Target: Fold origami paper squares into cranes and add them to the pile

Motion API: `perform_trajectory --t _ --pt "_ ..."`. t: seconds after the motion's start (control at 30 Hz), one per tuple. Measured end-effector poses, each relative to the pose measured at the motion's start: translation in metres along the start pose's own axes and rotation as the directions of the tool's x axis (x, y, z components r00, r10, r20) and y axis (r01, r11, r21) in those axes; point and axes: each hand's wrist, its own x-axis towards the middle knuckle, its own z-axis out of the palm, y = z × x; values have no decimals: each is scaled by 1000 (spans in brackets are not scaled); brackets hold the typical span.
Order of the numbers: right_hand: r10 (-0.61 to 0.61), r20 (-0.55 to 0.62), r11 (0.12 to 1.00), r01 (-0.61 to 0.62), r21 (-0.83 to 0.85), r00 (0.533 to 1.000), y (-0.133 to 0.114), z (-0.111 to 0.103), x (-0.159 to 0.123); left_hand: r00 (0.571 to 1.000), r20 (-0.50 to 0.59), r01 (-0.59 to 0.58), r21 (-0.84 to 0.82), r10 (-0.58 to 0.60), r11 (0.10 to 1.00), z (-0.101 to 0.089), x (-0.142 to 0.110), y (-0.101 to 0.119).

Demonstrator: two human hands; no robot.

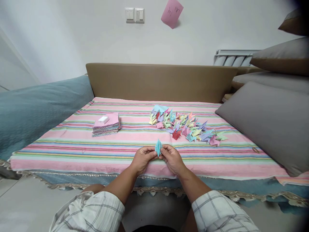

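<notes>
Between my hands, over the front part of the striped cloth, is a small folded piece of light-blue origami paper (pixel 158 147), narrow and diamond-shaped with a point at the top. My left hand (pixel 143 159) pinches its left edge between thumb and fingers. On the other side, my right hand (pixel 172 158) grips the right edge the same way. Beyond my hands lies a spread of folded paper cranes (pixel 176 134) in many colours. To the left stands a stack of square coloured paper (pixel 106 129) with a small white block (pixel 103 119) on top.
The striped cloth (pixel 72 154) covers a sofa seat with a brown backrest (pixel 154 82). A blue-covered armrest (pixel 43 103) rises at the left. Grey cushions (pixel 267 119) pile up at the right. A pink paper note (pixel 172 13) hangs on the wall beside light switches (pixel 134 15).
</notes>
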Motion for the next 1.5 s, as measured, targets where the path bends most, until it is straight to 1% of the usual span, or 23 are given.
perform_trajectory --t 0.07,0.13,0.27,0.37,0.5,0.6,0.73,0.83,0.9,0.97,1.03,1.13,1.27,1.33,1.43,1.5 --pt "-7 3 1000 7 -13 1000 0 0 0 1000 -18 10 -2 -10 1000 0 0 0" --pt "-28 8 998 28 -51 1000 0 -1 0 1000 -21 -4 2 4 1000 0 -1 0" --pt "-69 -3 988 68 -140 998 2 -1 0 998 20 -59 43 58 997 1 -1 -2" --pt "-85 -11 985 82 -152 996 2 0 -1 995 40 -92 79 89 993 1 -1 -4" --pt "-96 8 984 96 -149 995 7 -2 -1 992 58 -122 115 116 986 2 -2 -4" --pt "-98 23 985 100 -142 995 12 -4 0 991 31 -136 125 133 983 4 -3 -3" --pt "-74 19 991 76 -113 997 15 -4 1 989 -17 -142 145 146 979 6 -4 -3" --pt "-61 28 994 63 -94 998 12 -1 -1 985 -66 -146 174 160 974 7 -5 -3" --pt "-71 37 990 75 -116 997 8 2 -3 977 -104 -164 198 187 966 7 -5 -2" --pt "-82 37 986 87 -140 996 5 4 -4 971 -116 -180 222 209 958 8 -6 -2" --pt "-80 31 987 83 -137 996 4 5 -4 973 -95 -186 231 212 955 8 -7 -1" --pt "-66 12 992 67 -105 998 6 3 -3 979 -23 -192 222 202 956 10 -8 2" --pt "-48 10 998 48 -50 999 6 0 -1 968 12 -248 214 251 945 9 -8 5" --pt "-42 20 999 42 -24 999 4 0 -1 973 7 -226 186 229 956 7 -7 4" --pt "-31 30 1000 31 2 999 2 1 -2 986 -17 -161 127 164 979 4 -6 2" --pt "-26 39 1000 25 11 999 1 1 -2 989 -21 -144 110 147 984 2 -5 1"
